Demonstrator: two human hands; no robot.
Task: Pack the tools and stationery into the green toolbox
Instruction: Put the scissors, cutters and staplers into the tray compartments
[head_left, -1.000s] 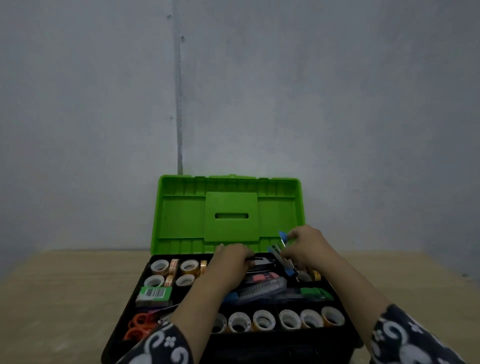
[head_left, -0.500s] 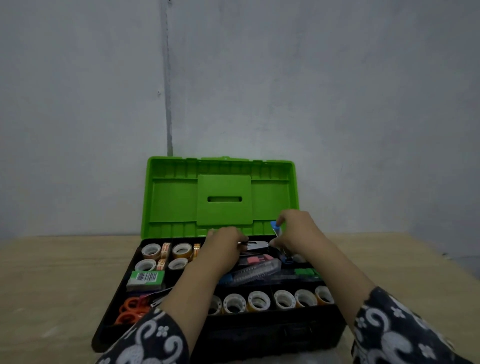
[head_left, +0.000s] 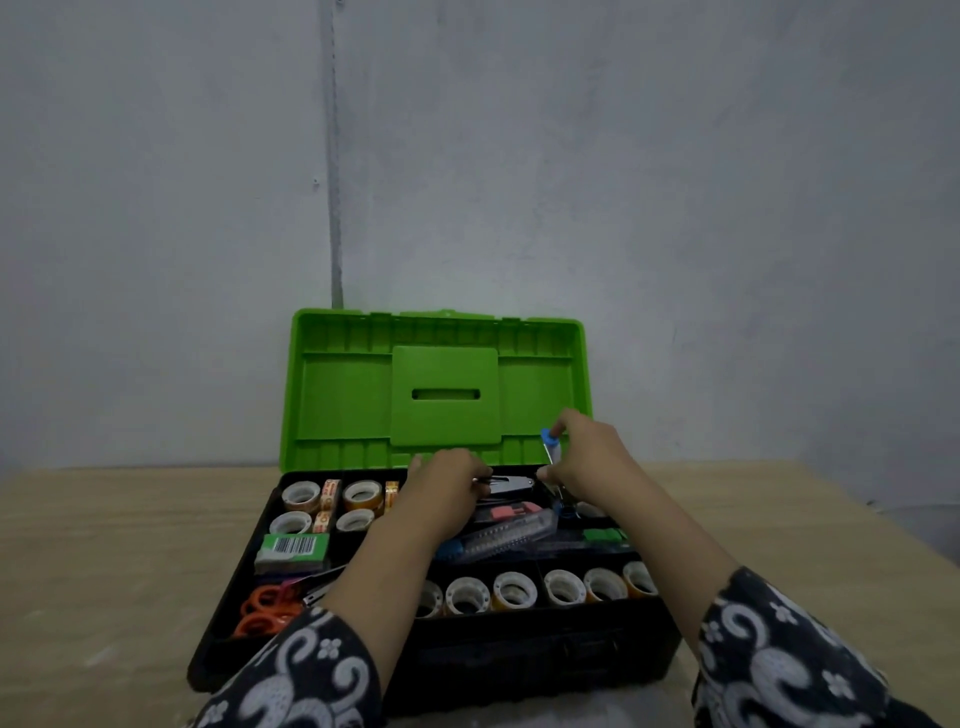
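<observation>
The green toolbox (head_left: 436, 384) stands open on the table, lid upright, its black tray (head_left: 218, 639) full of stationery. My left hand (head_left: 441, 488) reaches into the back middle of the tray and grips a small silver metal tool (head_left: 511, 484). My right hand (head_left: 587, 457) pinches a thin blue-tipped tool (head_left: 548, 447) and holds it upright over the tray's back right. Between my forearms lie a clear case of small parts (head_left: 509, 535), a pink cutter (head_left: 506, 513) and a green item (head_left: 602, 535).
Tape rolls (head_left: 514, 590) line the tray's front row and more tape rolls (head_left: 301, 493) sit at the back left. A green staple box (head_left: 293, 551) and orange scissors (head_left: 265, 610) lie at the left. The wooden table (head_left: 104, 561) meets a grey wall behind.
My right hand has tipped the blue-tipped tool from slanted to nearly upright and lifted it a little. My left hand stays on the silver tool. The view has shifted slightly.
</observation>
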